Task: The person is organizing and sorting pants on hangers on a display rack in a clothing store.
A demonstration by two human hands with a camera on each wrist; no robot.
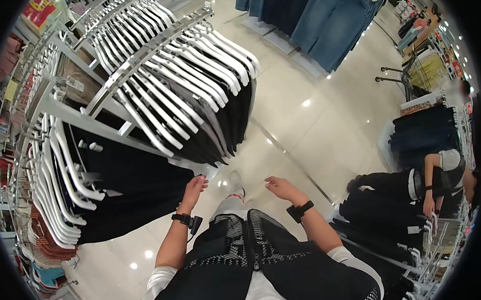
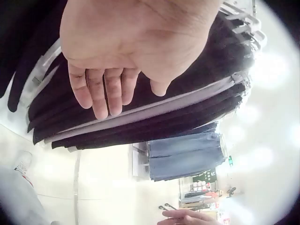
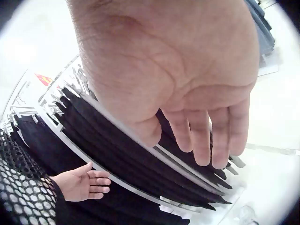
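Note:
Both hands hang in front of the body with nothing in them. My left hand (image 1: 193, 194) is near the hem of a black garment (image 1: 137, 181) on the left rack; its fingers are relaxed and extended in the left wrist view. Level with it, my right hand (image 1: 285, 190) floats over the floor, palm and loose fingers showing in the right wrist view. Ahead of both hands, dark trousers (image 1: 239, 123) with a grey pair (image 1: 209, 116) among them hang from white hangers (image 1: 194, 71).
A metal rack rail (image 1: 140, 55) carries the hangers. Denim garments (image 1: 320, 20) hang at the far side of the tiled floor (image 1: 298, 110). At right, another person's arm (image 1: 429, 187) reaches to a rack of dark clothes (image 1: 382, 208). Folded dark garments (image 1: 425, 134) are beyond.

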